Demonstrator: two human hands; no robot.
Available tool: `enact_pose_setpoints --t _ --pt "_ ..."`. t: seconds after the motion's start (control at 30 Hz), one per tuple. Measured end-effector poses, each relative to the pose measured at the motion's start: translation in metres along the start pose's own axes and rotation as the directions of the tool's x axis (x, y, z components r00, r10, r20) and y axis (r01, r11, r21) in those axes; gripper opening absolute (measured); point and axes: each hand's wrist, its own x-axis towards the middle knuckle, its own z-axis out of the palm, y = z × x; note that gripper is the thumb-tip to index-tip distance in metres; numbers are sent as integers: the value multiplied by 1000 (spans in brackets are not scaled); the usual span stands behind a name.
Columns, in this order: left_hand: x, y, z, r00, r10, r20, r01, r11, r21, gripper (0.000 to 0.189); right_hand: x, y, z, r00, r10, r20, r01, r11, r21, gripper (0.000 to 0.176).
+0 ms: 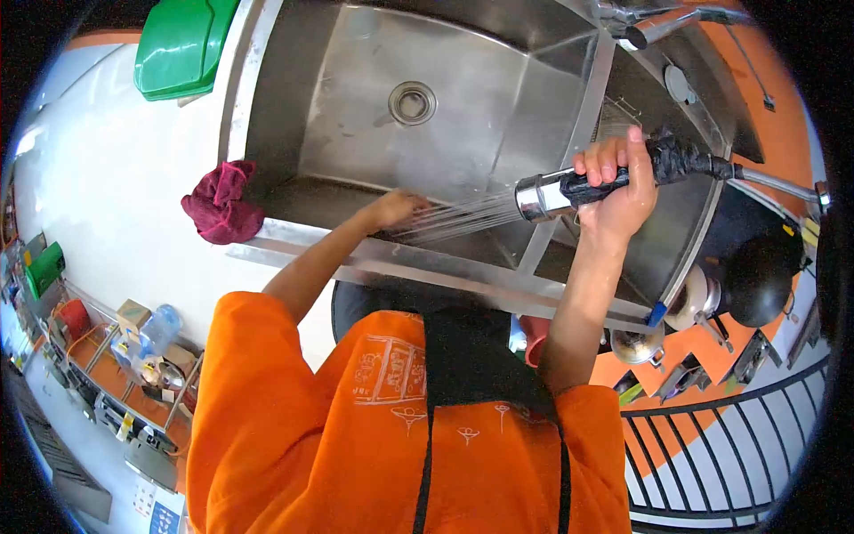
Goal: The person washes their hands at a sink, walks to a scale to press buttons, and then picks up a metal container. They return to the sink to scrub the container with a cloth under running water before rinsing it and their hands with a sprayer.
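While spray head (pixel 539 194) is gripped in fisted right hand (pixel 614 182), left hand (pixel 396 209) is held under its water in sink (pixel 356 133); finger pose can't be told.

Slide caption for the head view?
Right hand grips a chrome spray head on a black hose, water hitting the left hand over the stainless steel sink; crumpled maroon cloth on its edge.

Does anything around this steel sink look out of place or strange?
Two small things. A crumpled dark red cloth lies on the steel sink's left front corner, partly over the rim. The chrome spray head held in the right hand has a handle wrapped in black material, like a makeshift repair.
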Motion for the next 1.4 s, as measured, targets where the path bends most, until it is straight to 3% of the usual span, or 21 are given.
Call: enact_pose_setpoints --t 0.03,0.13,0.2,0.27,0.3,0.37,0.43,0.5,0.6,0.7,0.8,1.0,1.07,1.17,1.27,1.3,1.4 --pt "-3 0 0 997 -58 -46 53 993 -101 34 -1 1 1 1000 11 -2 -11 1000 5 31" --pt "8 -13 -21 999 -39 37 41 998 -45 37 2 2 4 1000 7 -12 -7 1000 26 31" --pt "21 -27 -37 983 179 33 -182 979 93 40 9 5 9 1000 -25 -7 26 998 56 30" --pt "16 -17 -51 968 250 10 -245 939 242 43 17 9 15 997 -78 -2 77 993 94 29" --pt "13 -6 -61 975 221 -20 -203 926 319 45 22 11 17 996 -89 -3 89 988 127 29" --pt "16 1 -91 965 236 -112 -219 965 146 46 27 15 32 989 -140 -36 144 975 169 29" --pt "26 -16 -135 930 268 -253 -346 872 -347 46 31 16 42 984 -172 -32 175 963 207 28" --pt "-2 19 -144 827 102 -553 -386 819 -425 43 36 17 49 978 -207 -37 210 952 221 29" --pt "19 -1 -218 767 208 -607 -513 766 -386 41 44 19 57 959 -276 -68 285 930 231 31" --pt "17 43 -221 734 91 -673 -502 741 -446 39 52 22 71 934 -335 -126 355 908 221 33" --pt "37 70 -235 723 106 -682 -547 691 -472 37 60 24 74 925 -333 -186 370 900 230 30" --pt "54 171 -233 621 275 -734 -578 794 -192 33 78 25 83 899 -375 -227 416 893 172 15" --pt "56 204 -236 636 340 -693 -550 829 -98 34 85 27 84 881 -423 -210 453 883 122 14" --pt "60 249 -220 531 449 -719 -651 759 -7 35 89 25 88 889 -399 -225 439 883 167 12" --pt "117 250 -276 642 557 -527 -730 654 -197 40 93 25 86 882 -422 -210 460 867 189 17" --pt "120 257 -278 681 452 -576 -566 824 -22 31 93 25 85 885 -419 -203 456 869 192 15" --pt "141 249 -277 622 509 -596 -655 754 -39 21 90 25 82 899 -387 -205 425 885 192 11"
